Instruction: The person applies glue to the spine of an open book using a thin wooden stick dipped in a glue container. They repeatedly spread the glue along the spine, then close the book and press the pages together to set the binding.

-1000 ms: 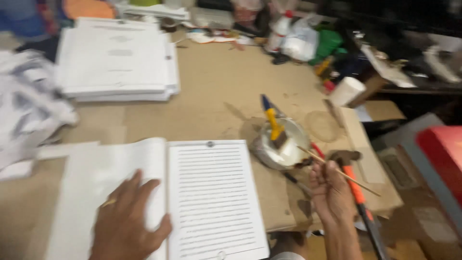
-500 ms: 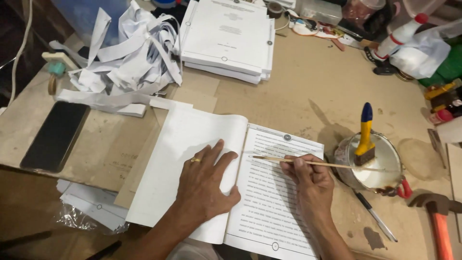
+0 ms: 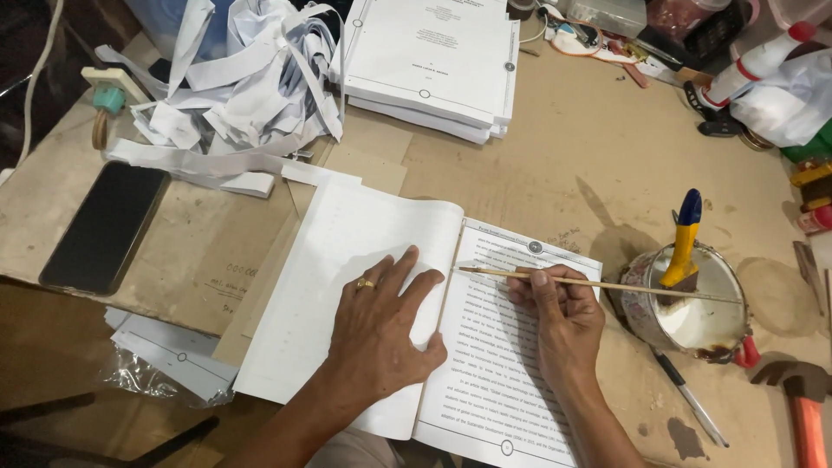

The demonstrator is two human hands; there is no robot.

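Booklet [image 3: 381,303] lies open on the bench [image 3: 537,156], left hand [image 3: 377,334] flat, grip wide, pressing the turned page. Right hand [image 3: 559,316] pinches a thin stick [image 3: 598,284], tip at the gutter. Step appears to be working the spine fold.

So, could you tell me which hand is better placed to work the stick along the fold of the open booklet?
The right hand: it holds the thin wooden stick, whose tip lies at the fold of the open booklet. The left hand lies flat on the left page, pinning it down.
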